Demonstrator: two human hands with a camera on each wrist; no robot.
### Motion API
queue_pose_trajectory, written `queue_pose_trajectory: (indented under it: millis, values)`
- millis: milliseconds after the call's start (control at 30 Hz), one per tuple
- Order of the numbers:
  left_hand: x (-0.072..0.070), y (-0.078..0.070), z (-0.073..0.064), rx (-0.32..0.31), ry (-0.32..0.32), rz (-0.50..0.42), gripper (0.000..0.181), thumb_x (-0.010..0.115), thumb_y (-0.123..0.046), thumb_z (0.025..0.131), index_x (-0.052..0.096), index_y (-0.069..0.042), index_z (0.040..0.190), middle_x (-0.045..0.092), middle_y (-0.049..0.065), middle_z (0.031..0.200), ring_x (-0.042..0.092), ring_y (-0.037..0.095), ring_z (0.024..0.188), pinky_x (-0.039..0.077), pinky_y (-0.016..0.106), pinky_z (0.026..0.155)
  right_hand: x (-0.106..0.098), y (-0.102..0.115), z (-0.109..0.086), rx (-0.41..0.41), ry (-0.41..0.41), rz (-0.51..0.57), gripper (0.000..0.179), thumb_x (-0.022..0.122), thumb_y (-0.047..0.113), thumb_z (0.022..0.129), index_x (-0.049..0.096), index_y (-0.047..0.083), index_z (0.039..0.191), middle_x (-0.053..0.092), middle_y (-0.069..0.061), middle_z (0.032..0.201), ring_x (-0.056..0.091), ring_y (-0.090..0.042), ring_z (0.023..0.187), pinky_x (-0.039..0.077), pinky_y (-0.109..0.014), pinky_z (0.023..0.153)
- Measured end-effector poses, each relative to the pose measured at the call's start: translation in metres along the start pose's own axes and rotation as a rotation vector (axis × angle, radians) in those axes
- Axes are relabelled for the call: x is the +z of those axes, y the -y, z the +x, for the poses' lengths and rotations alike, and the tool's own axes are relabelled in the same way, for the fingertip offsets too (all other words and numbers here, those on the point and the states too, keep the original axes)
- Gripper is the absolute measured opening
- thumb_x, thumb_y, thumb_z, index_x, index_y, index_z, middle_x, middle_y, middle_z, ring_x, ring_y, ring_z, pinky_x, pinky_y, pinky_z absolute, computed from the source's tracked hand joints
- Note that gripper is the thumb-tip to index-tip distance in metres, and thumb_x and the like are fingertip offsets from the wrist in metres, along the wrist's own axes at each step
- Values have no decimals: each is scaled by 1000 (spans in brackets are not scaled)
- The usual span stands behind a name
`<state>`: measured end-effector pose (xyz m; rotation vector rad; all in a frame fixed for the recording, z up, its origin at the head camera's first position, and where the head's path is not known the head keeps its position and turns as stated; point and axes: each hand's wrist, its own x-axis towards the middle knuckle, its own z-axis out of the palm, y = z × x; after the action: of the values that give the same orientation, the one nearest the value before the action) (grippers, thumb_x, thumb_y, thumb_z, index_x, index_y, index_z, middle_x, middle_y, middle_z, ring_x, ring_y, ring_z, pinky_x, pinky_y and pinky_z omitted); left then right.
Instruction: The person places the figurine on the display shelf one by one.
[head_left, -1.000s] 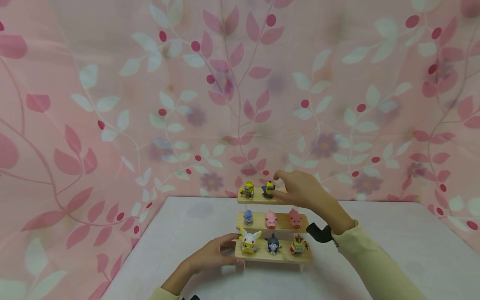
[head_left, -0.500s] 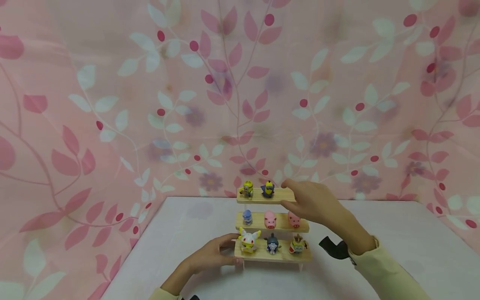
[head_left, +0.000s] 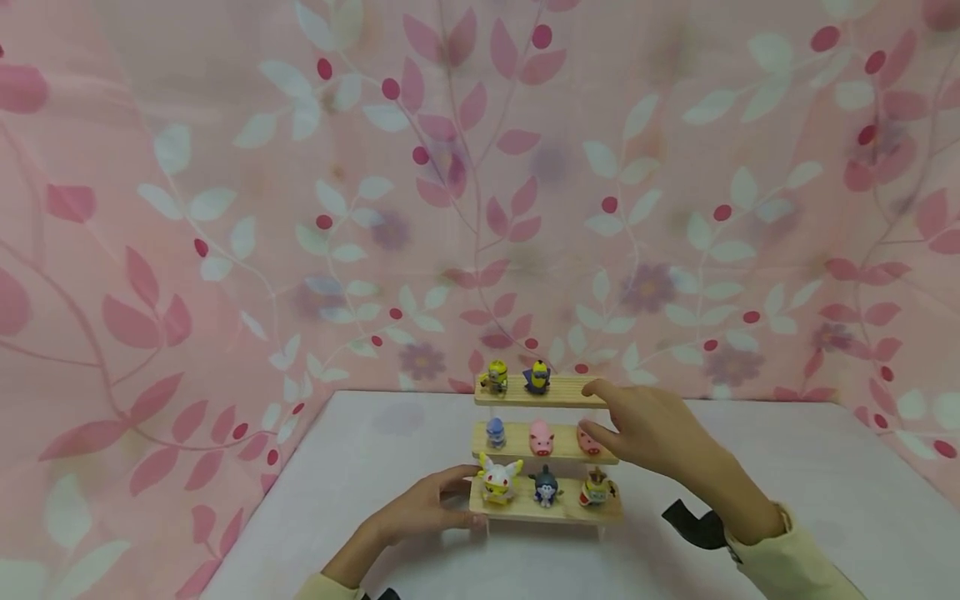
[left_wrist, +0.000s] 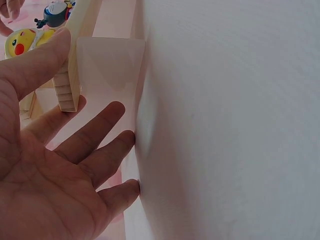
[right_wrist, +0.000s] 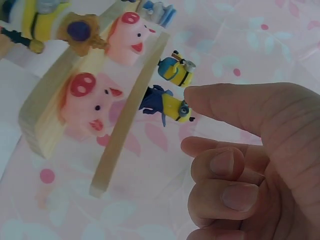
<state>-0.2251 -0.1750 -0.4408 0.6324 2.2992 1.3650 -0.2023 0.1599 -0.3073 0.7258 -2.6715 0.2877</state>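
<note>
My left hand (head_left: 423,504) pinches the left end of the lowest board of a three-tier wooden display shelf (head_left: 558,515), thumb along one side and index finger on the other. Past the shelf's right end hovers my right hand (head_left: 648,429), thumb extended, fingers loosely curled, holding nothing. It overlaps one pink pig figure (head_left: 590,442) in the head view. Two yellow minion figures (right_wrist: 176,107) stand on the top tier. The middle tier bears a blue figure (head_left: 495,433) and two pigs. Below stand a white-hooded yellow figure (head_left: 498,482), a dark-headed figure (head_left: 546,487) and a crowned figure (head_left: 597,490).
The shelf stands on a white-covered table (head_left: 315,467) on clear supports (left_wrist: 110,60). Behind the table and at its sides hangs a pink leaf-patterned cloth (head_left: 555,208). A black band (head_left: 696,527) sticks out at the right wrist.
My right hand has drawn away from the caped minion on the top tier, moving right and down and uncovering the tier's right end. The left hand keeps its place.
</note>
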Motion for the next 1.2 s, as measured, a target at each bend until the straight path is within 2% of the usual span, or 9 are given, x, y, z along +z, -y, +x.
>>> queue_pose_trajectory:
  millis: [267,533,1000,1200]
  values:
    - [0,-3,0,15,5,9,68,80,-32,84,49,-17,144,56,8,137,51,31,127,33,63,105,3,-10,-15,29,-22,-15,37,76,35,86,64,14,114,41,14,59,35,-4,48,31,-23,43]
    - [0,-1,1,3,-2,10,69,80,-34,84,50,-18,144,57,7,137,51,30,127,32,62,105,7,-20,-28,65,10,-23,39,75,36,87,61,16,118,42,14,61,35,-4,49,33,-24,44]
    - [1,0,-1,4,-8,0,70,80,-32,84,49,-16,144,56,8,137,51,30,127,32,63,105,24,-46,-54,83,-17,-61,36,79,32,84,63,16,112,39,16,58,33,-1,48,32,-23,43]
    - [2,2,1,4,-8,-5,70,80,-33,84,49,-17,144,56,8,137,51,30,127,32,62,105,32,-59,-64,99,0,-61,35,79,31,83,64,16,110,40,15,59,34,-1,48,33,-23,44]
